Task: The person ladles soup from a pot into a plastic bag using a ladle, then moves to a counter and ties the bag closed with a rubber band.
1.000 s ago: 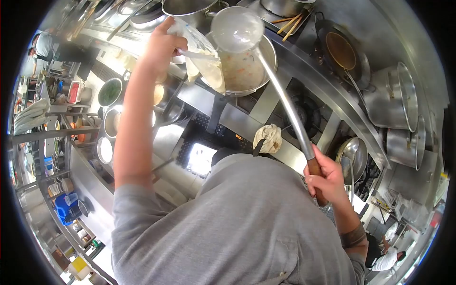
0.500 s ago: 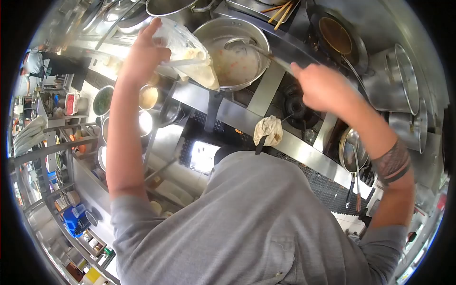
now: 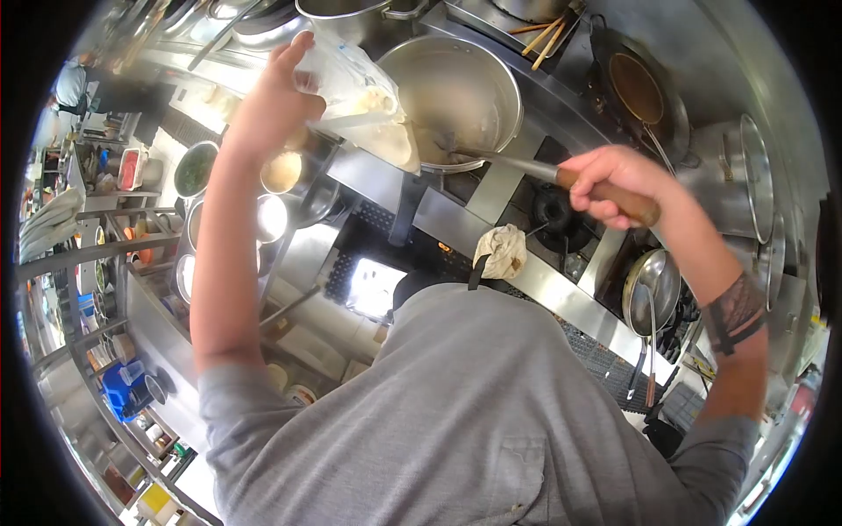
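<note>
My left hand (image 3: 285, 98) is closed on the upper edge of a clear plastic bag (image 3: 351, 74), which hangs at the near left rim of a large metal pot (image 3: 478, 61). Pale, creamy contents fill the bag's lower part. Fingers of my right hand (image 3: 618, 184) wrap round the wooden handle of a ladle (image 3: 517, 164). Its metal shaft crosses the pot's near rim, and the bowl end, blurred, is low inside the pot close to the bag. What lies in the pot is smeared by motion.
A burner (image 3: 554, 210) is right of the pot. A crumpled cloth (image 3: 500, 252) hangs at the stove's front edge. Pans (image 3: 636, 92) and a tall pot (image 3: 724, 180) stand along the right. Containers of food (image 3: 282, 172) sit to the left. Another person (image 3: 72, 88) is far left.
My right hand has moved right and down with the ladle, whose bowl has shifted from the pot's far side to its near side. My left hand still holds the bag.
</note>
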The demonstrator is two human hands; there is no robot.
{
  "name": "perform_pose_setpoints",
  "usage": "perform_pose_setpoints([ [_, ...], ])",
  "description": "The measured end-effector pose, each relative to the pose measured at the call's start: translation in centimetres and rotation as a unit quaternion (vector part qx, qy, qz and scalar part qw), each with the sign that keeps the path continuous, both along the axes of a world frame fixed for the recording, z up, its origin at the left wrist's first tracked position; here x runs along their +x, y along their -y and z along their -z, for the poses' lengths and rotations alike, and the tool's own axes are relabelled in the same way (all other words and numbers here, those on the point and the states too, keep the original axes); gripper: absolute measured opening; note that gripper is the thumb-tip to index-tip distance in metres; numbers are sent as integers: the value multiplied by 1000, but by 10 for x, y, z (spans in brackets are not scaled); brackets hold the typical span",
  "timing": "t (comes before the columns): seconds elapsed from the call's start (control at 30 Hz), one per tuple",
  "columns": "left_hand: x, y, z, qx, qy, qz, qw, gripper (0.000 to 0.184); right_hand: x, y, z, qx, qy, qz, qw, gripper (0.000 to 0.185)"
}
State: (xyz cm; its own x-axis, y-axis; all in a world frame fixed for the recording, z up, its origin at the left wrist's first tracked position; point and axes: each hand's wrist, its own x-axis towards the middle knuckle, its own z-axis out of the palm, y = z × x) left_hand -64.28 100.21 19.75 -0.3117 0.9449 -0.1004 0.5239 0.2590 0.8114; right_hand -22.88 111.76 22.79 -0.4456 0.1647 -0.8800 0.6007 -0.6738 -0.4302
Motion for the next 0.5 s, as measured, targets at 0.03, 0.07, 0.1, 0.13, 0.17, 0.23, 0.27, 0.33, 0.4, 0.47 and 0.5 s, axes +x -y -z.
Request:
perform_pose_setpoints([
  [0.03, 0, 2, 0, -1, -2, 1, 1000, 90, 2, 10, 13, -14, -35, 40, 999, 15],
  [0.07, -2, 4, 1, 8, -5, 0, 1000, 90, 3, 21, 25, -28, -70, 80, 994, 15],
  [0.1, -3, 5, 3, 16, -8, 1, 1000, 91, 5, 30, 40, -30, -101, 98, 990, 14],
  [0.13, -4, 5, 5, 16, -11, 5, 1000, 91, 7, 38, 55, -32, -133, 116, 984, 13],
  [0.17, -5, 6, 7, 15, 13, 5, 1000, 91, 9, 45, 70, -34, -156, 130, 979, 13],
  [0.23, -6, 6, 6, 11, 35, 4, 999, 90, 13, 57, 90, -31, -180, 163, 970, 25],
  [0.27, -5, 5, 6, 11, 35, 5, 999, 90, 17, 59, 98, -39, -192, 177, 964, 42],
  [0.33, -4, 3, 7, 43, 9, 20, 999, 90, 22, 66, 95, -29, -190, 193, 962, 46],
  [0.4, -2, -1, 5, 29, 14, 18, 999, 90, 29, 70, 91, -19, -187, 206, 960, 51],
  [0.47, 0, -4, 5, 16, 18, 19, 1000, 90, 39, 73, 83, 2, -202, 217, 955, 50],
  [0.5, 1, -7, 6, 13, 15, 16, 1000, 90, 41, 75, 75, 4, -203, 232, 951, 44],
])
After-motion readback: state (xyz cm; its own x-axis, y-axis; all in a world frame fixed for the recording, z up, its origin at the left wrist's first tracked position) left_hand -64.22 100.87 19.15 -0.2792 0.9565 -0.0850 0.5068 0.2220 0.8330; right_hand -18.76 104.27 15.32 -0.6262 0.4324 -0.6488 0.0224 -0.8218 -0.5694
